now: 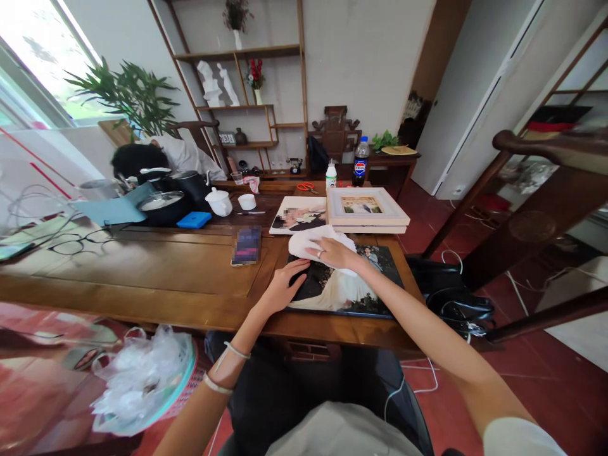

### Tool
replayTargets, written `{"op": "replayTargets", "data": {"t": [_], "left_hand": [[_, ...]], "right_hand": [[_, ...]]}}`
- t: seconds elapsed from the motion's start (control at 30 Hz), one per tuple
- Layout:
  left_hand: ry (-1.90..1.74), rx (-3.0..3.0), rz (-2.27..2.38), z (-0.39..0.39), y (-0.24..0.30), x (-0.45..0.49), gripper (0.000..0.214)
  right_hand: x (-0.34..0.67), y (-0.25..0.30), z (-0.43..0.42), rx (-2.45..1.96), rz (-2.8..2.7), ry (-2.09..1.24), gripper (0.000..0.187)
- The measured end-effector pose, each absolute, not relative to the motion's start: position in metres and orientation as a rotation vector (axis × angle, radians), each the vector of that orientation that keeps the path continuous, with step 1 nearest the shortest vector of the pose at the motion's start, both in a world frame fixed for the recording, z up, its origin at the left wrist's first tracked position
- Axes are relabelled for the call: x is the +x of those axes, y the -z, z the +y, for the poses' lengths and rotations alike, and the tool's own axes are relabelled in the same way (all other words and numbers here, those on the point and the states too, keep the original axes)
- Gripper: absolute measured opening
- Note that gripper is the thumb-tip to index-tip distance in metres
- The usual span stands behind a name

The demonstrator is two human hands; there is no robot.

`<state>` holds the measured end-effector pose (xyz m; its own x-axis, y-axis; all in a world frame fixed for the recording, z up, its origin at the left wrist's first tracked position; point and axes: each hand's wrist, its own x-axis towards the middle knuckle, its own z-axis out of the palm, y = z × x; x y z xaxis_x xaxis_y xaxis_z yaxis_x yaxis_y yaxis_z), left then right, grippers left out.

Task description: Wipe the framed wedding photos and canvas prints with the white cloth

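A large unframed photo print (368, 294) lies flat at the near right edge of the wooden table (156, 278). My left hand (284, 286) rests flat on the print's left edge, fingers spread. My right hand (333, 253) presses a crumpled white cloth (308, 242) onto the print's upper part, fingers laid over the cloth. Behind the print lies a second photo print (299, 215), and beside it a white framed picture (365, 207) sits on a stack of frames.
A phone (246, 246) lies left of the prints. Pots, a white teapot (219, 202), cups, scissors (307, 187), a glue bottle and a cola bottle (360, 161) stand further back. A person leans over the table's far left. A bin with plastic bags (142, 380) stands near left; a dark bag lies right.
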<state>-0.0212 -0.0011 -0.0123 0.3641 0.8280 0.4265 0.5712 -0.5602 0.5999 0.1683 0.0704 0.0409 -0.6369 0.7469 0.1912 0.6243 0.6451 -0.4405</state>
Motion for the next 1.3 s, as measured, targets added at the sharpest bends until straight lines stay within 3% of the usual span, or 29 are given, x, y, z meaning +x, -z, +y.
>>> {"op": "replayTargets", "data": {"t": [0.13,0.27,0.43,0.7,1.0,1.3], "left_hand": [[-1.026,2.263,1.214,0.0,0.013,-0.021,0.034],[-1.05,2.24,1.217,-0.001,0.012,-0.02,0.038],[-1.089,2.194,1.229,-0.002,0.012,-0.021,0.044],[-0.955,2.228,1.294,0.0,0.012,-0.022,0.04],[-0.956,2.289,1.295,0.003,0.011,-0.021,0.037],[-0.989,2.296,1.269,0.005,0.013,-0.022,0.037]], "right_hand": [[0.207,-0.042,0.056,-1.197,-2.453,-0.423,0.053],[0.222,-0.039,0.036,-1.257,-2.424,-0.326,0.041],[0.205,-0.035,-0.011,-0.998,-2.569,-0.202,0.027],[0.231,-0.066,-0.087,-0.825,-2.669,-0.437,0.023],[0.305,-0.034,-0.004,-1.439,-2.443,-0.227,0.051],[0.291,-0.033,0.048,-1.413,-2.422,-0.113,0.045]]}}
